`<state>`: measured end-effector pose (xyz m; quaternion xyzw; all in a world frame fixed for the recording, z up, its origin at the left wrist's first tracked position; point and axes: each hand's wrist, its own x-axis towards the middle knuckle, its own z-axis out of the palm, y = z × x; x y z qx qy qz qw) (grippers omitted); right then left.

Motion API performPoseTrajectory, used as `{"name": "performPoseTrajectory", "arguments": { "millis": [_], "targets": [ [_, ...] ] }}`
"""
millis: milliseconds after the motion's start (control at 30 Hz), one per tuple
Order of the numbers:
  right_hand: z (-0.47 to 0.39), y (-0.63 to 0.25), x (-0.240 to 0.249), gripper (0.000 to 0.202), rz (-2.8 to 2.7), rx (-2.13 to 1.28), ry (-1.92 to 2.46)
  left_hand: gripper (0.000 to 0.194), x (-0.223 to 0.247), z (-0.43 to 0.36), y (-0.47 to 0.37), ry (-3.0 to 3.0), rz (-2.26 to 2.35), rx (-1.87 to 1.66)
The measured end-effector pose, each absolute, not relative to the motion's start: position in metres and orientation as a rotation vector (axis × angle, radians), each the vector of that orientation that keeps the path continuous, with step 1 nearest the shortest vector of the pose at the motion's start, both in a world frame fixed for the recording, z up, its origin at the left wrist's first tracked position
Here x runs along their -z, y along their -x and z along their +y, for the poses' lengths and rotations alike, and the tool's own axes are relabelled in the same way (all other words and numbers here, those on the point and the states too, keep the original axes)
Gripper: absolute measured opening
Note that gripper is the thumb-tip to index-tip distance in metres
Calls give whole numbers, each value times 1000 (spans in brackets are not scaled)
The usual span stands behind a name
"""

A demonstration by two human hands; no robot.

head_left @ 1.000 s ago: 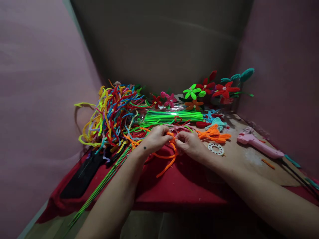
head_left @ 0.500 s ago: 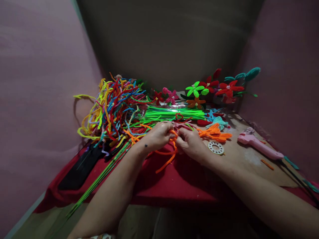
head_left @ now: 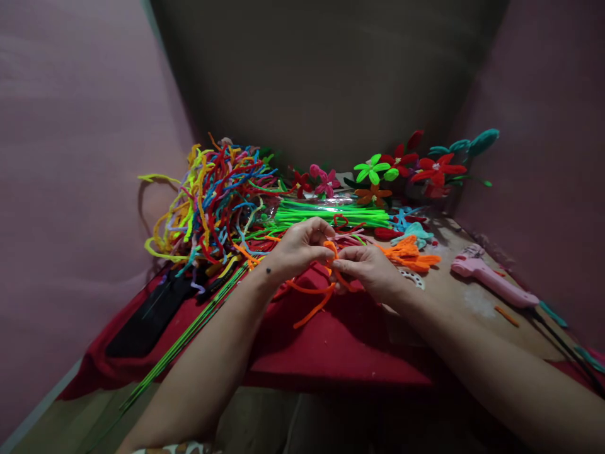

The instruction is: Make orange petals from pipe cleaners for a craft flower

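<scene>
Between my hands is an orange pipe cleaner (head_left: 332, 248), bent into a curve. My left hand (head_left: 305, 248) pinches it from the left with thumb and fingertips. From the other side my right hand (head_left: 366, 268) grips it, fingers closed and close to the left fingertips. More orange pipe cleaner (head_left: 312, 311) hangs in a loose tail below the hands. Just right of my right hand lie a bundle of orange looped petals (head_left: 409, 253) and a white disc with holes (head_left: 414, 277), partly covered by the hand.
A tangled heap of coloured pipe cleaners (head_left: 222, 195) stands at the left. Bright green stems (head_left: 331, 214) lie behind my hands, with fuzzy flowers (head_left: 372, 169) at the back. A pink glue gun (head_left: 494, 274) rests on the right; thin green rods (head_left: 184, 340) overhang the red cloth (head_left: 331, 353).
My left fingers have lifted and opened out a little, showing more of the orange pipe cleaner. My right hand has shifted slightly right and now covers part of the white disc.
</scene>
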<state>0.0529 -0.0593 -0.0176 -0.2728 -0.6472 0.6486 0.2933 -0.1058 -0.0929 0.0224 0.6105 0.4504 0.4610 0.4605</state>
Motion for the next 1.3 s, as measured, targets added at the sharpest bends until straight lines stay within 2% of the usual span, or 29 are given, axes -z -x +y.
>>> {"name": "performPoseTrajectory", "arguments": {
  "millis": [167,400,700,967,1300],
  "targets": [
    [-54,-53,24,21,-1443,-2021,675,25,-23,-96,103,-1547,995,-1200],
    [-55,-54,24,17,-1532,-1747,611,16,-23,-91,107,-1718,1217,-1171],
    [-56,-53,20,16,-1669,-1728,644,8,-18,-89,111,-2010,1375,-1125],
    [-58,-53,22,14,-1691,-1677,666,13,-21,-90,112,-2461,1458,-820],
    [-53,-55,26,22,-1415,-2112,655,14,-21,-92,110,-2300,1375,-914]
  ]
}}
